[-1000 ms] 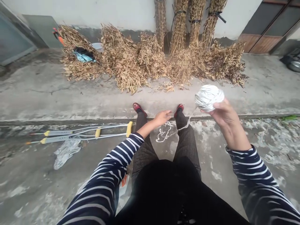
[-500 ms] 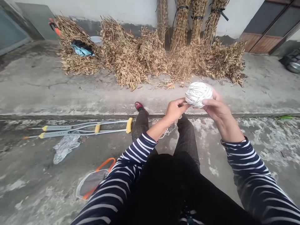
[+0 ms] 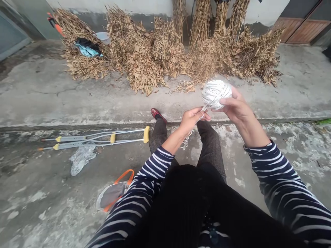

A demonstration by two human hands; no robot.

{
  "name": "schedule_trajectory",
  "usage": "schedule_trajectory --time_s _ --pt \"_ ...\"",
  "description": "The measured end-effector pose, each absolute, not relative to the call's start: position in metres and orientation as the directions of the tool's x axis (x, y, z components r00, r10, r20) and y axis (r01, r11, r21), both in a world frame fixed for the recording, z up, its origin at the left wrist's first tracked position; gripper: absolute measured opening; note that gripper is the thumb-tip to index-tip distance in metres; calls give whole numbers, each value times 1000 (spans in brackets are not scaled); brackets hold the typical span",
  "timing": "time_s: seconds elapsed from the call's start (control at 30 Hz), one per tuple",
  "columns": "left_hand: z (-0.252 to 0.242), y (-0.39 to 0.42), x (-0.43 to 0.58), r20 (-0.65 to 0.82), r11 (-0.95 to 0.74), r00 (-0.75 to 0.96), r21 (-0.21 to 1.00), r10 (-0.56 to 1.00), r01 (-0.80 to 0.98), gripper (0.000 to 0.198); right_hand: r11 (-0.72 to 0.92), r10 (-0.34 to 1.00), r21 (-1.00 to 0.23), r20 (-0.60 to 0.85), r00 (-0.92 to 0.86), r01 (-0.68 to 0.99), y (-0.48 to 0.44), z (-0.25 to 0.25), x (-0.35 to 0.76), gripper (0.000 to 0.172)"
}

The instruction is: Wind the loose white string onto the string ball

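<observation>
A white ball of cord (image 3: 216,94) with thin dark flecks rests in my right hand (image 3: 238,108), whose fingers and thumb wrap its right side. Just below and left of the ball, my left hand (image 3: 192,117) pinches the loose strand (image 3: 203,110) that runs from the ball's underside. More of the pale strand (image 3: 186,140) hangs or lies in loops between my legs; whether it touches the ground I cannot tell.
Dried plant stalks (image 3: 144,58) are heaped along the wall, with upright bundles (image 3: 200,24) behind. A concrete step (image 3: 116,110) crosses ahead. To the left lie crutches (image 3: 103,137), a clear plastic bag (image 3: 81,159) and a grey bag with orange handles (image 3: 111,196).
My left hand has moved slightly down and away from the ball, so a short length of strand now shows between them. The view has tilted a little downward.
</observation>
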State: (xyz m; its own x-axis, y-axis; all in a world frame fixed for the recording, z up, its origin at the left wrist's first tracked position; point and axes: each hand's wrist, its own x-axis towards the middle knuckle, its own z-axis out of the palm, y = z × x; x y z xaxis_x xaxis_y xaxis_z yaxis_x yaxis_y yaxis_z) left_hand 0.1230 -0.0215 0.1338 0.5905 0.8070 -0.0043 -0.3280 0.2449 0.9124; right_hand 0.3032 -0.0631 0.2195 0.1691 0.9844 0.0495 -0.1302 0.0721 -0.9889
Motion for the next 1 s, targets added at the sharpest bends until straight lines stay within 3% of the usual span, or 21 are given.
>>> schedule_trajectory --time_s 0.3,0.5,0.63,0.8,1.0 --pt "115 -19 112 -135 308 641 937 756 -166 32 94 979 -993 81 187 -65 -63 214 304 69" --pt "114 -40 97 -126 305 741 946 660 -112 41 300 904 -915 363 224 271 -47 199 324 67" --pt "111 -45 82 -128 278 773 958 621 -65 37 305 888 -821 429 169 483 -38 181 338 72" --pt "118 -49 64 -98 392 842 909 531 -141 40 299 856 -652 506 106 697 -37 154 341 68" --pt "138 -41 61 -96 466 795 849 599 -249 38 326 914 -649 401 -55 688 -54 112 316 64"
